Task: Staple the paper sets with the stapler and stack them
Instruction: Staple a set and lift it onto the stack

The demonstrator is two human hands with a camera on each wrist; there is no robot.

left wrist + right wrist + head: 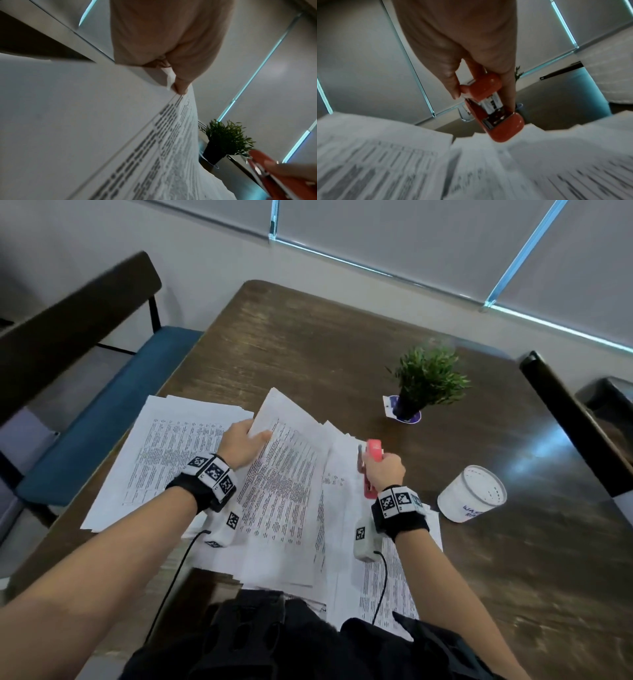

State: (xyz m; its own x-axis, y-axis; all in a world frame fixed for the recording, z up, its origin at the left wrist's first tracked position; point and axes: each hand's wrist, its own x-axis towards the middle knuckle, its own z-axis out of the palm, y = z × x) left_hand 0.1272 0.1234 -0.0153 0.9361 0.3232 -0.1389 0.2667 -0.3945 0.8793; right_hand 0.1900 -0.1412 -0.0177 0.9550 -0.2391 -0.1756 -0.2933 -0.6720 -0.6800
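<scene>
My left hand [248, 440] pinches the left edge of a printed paper set [287, 474] near its top corner and holds it raised above the other sheets; the left wrist view shows the thumb [181, 86] pressed on that edge. A stack of printed sets [171, 450] lies on the table to the left. More loose sheets [387, 580] spread to the right. My right hand [385, 470] grips a red stapler [371, 455] just above those sheets, right of the raised set. In the right wrist view the stapler [491, 106] has its mouth apart, with no paper in it.
A small potted plant [426, 381] stands on the dark wooden table [342, 344] behind the papers. A white cylindrical cup [474, 494] sits right of my right wrist. A blue bench [102, 412] runs along the table's left edge, and a dark chair back [568, 422] stands at right.
</scene>
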